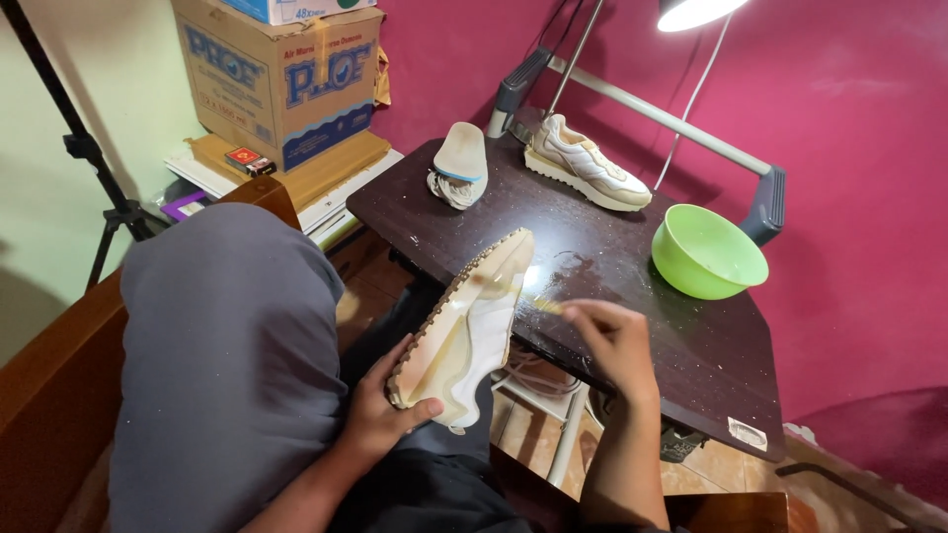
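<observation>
My left hand (380, 415) grips the heel end of a cream sneaker (464, 331), held sole-up and tilted over the near edge of a dark table (612, 266). My right hand (612, 341) pinches a thin brush (523, 296) whose tip rests on the sneaker's pale sole. A second cream sneaker (588, 163) stands upright at the table's far side. An insole (461, 153) lies on a bundle of laces (449, 190) at the far left corner.
A green plastic bowl (706, 249) sits at the table's right. Cardboard boxes (281, 74) are stacked on a low shelf to the left, beside a black tripod (94, 158). A lamp (691, 12) shines from above. My grey-clad knee (227, 355) fills the left foreground.
</observation>
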